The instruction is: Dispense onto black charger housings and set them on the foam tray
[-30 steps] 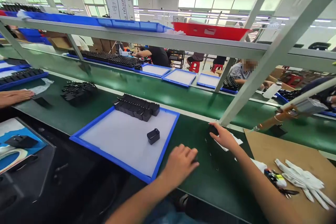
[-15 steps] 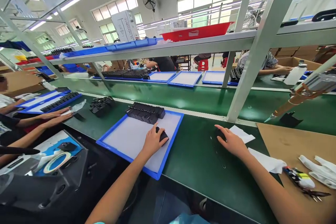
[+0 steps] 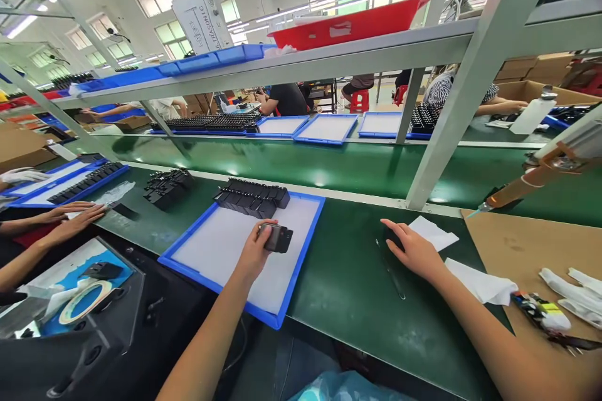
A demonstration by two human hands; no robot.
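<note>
My left hand (image 3: 256,252) is closed round a small black box-shaped housing (image 3: 277,238), held tilted over a blue-rimmed tray (image 3: 301,269) with a white bottom. Rows of similar black housings (image 3: 251,197) stand at the tray's far end. On the green bench top, my right hand (image 3: 414,250) has thumb and forefinger round a dark part (image 3: 394,237), mostly hidden by the hand. Close to its fingertips lies a thin metal pick (image 3: 390,270). White paper (image 3: 433,233) lies just beyond this hand.
A dispensing syringe (image 3: 522,185) slants in at right above a cardboard sheet (image 3: 498,250), where white gloves (image 3: 571,294) lie. A metal post (image 3: 451,125) rises behind the bench. More black housings (image 3: 167,187) stand at left, near a co-worker's hands (image 3: 78,218).
My left hand has turned the black housing and raised it, so that more of its side shows. My right hand stays about where it was. The camera view has shifted slightly.
</note>
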